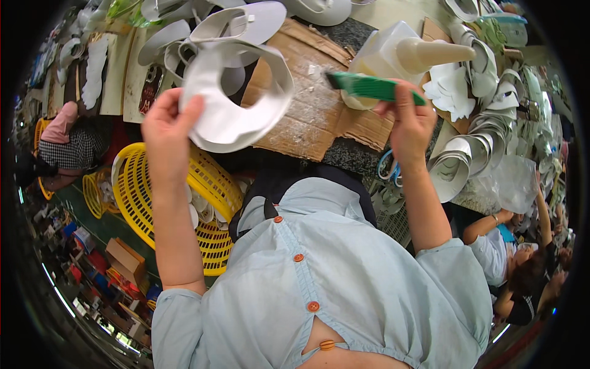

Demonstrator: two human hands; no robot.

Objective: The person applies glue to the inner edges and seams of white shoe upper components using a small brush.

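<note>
My left hand [172, 120] grips the near-left edge of a white shoe upper [212, 126], thumb on top. The piece is ring-shaped with a wide opening, and it hangs over the left side of a worn cardboard sheet [301, 117]. My right hand [410, 120] is closed round a green-handled brush [372, 88], whose dark tip points left toward the shoe upper, apart from it. Behind the brush, partly covered by it, stands a translucent plastic pot [384, 46] with a cream cone-shaped spout [433, 54].
More pale uppers [246, 21] lie beyond my left hand, and a stack of them [452, 172] sits at right. Blue-handled scissors [388, 166] are by my right wrist. A yellow basket [132, 197] with white pieces stands below left. Other people [67, 147] are at both sides.
</note>
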